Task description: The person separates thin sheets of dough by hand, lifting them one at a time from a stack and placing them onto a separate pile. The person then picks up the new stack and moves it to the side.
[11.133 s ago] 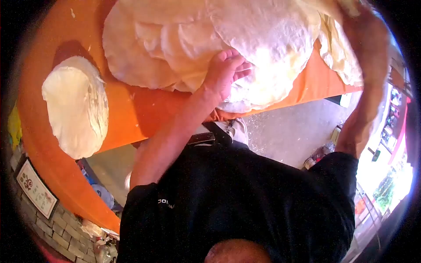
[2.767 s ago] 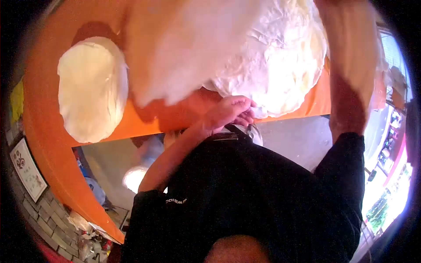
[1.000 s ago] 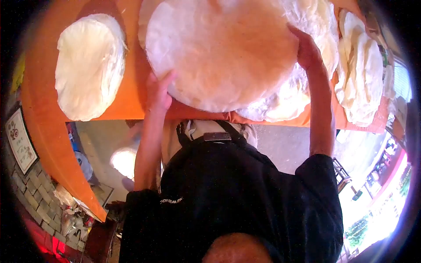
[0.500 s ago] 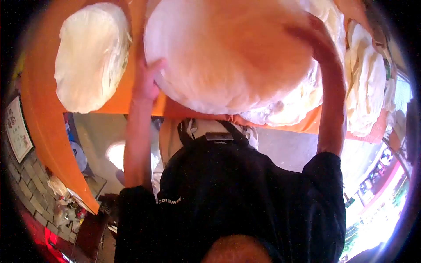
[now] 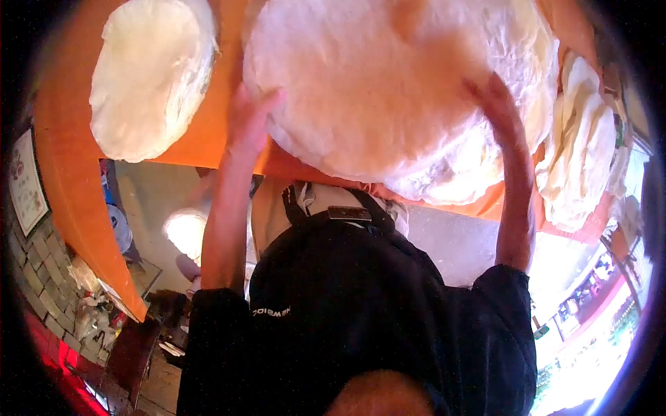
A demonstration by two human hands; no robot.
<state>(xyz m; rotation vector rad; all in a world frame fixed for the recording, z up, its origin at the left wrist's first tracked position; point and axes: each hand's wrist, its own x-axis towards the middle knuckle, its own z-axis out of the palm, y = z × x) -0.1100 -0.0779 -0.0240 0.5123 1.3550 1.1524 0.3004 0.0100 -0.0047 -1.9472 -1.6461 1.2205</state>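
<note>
A large, pale, round, soft sheet (image 5: 347, 97) lies spread at the top middle, over a thicker, crinkled white pile (image 5: 451, 166) that shows along its right and lower side. My left hand (image 5: 253, 114) grips the sheet's left edge, thumb on top and the other fingers mostly hidden. At the right edge, my right hand (image 5: 496, 107) holds the sheet, its fingertips partly smeared by motion. Whether the sheet is fibre or dough I cannot tell. A blurred brownish shape (image 5: 406, 17) crosses the top of the sheet.
Everything rests on an orange-covered table (image 5: 187, 142). To the left lies another pale oval piece (image 5: 152, 76); to the right, a folded, layered stack (image 5: 579, 145). A framed certificate (image 5: 28, 184) stands at far left. My body is against the table's near edge.
The sheet has settled flatter, and its blurred middle looks clearer. My right hand has moved down and slightly left; my left hand has shifted slightly right with the edge.
</note>
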